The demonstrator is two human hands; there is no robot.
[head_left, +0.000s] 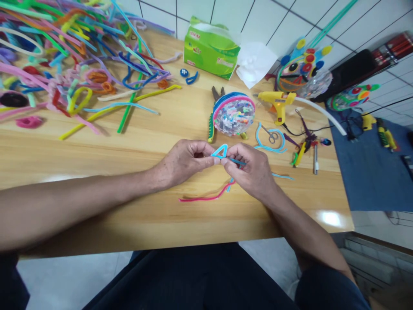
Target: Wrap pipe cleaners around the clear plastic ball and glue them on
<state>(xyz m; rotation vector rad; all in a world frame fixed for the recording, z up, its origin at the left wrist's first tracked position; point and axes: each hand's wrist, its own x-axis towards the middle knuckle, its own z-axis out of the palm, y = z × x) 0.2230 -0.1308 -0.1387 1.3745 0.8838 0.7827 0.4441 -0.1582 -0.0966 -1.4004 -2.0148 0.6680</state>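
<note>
Between both hands is a light-blue pipe cleaner, bent into a small triangle with a straight tail. My left hand pinches its left corner between thumb and forefinger. On the other side, my right hand grips the right corner, and the tail runs under its fingers. A red pipe cleaner lies on the table just below, partly covered by my right hand. Beyond the hands rests a clear dome filled with coloured bits and rimmed with blue and pink, with green-handled pliers partly beneath it.
A large heap of coloured pipe cleaners covers the back left. A green tissue pack stands by the wall. To the right are a yellow glue gun with its cable, scissors, and a decorated figure. The table's front edge runs below my arms.
</note>
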